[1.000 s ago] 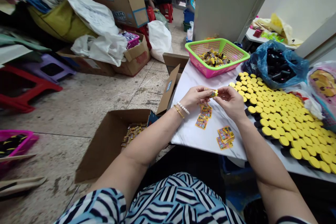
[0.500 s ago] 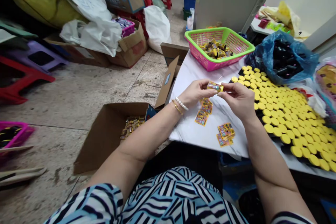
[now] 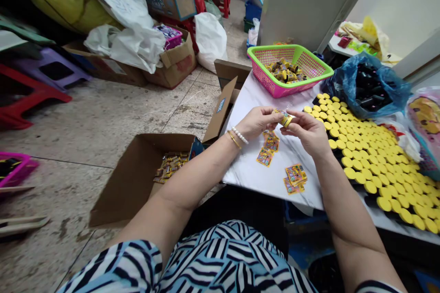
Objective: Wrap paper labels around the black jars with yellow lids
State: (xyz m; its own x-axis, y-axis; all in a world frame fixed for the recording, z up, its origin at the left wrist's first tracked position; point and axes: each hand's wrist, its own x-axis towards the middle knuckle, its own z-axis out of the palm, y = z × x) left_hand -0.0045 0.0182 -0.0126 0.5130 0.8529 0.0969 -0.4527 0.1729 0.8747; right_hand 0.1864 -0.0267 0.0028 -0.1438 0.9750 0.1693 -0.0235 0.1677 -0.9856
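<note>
Clock dirs from our hands, 12 = straight ahead. We've got both hands up just over the marble-look tabletop (image 3: 256, 178), pinching one small yellow-ended tube (image 3: 285, 120) between them. Left hand (image 3: 257, 122) holds it from the 9 o'clock side, right hand (image 3: 307, 133) from the 3 o'clock side; both nearly closed, fingertips on the tube, w/ a firm hold as far as we can tell. Pearl bracelet (image 3: 239, 135) & gold bangle (image 3: 234, 140) sit on the left wrist.

Printed yellow cards (image 3: 267, 151) lie just below the hands at approx. 6, w/ a small stack of cards (image 3: 294, 176) at 5. Pink-and-green basket (image 3: 292, 50) at 12 holds similar tubes (image 3: 285, 71). Rows of yellow caps (image 3: 371, 155) fill the table at 3–4, blue plastic bag (image 3: 385, 87) of dark items at 2. On the floor at 8, cardboard box (image 3: 130, 183) w/ small wrapped pieces (image 3: 170, 167) inside.
</note>
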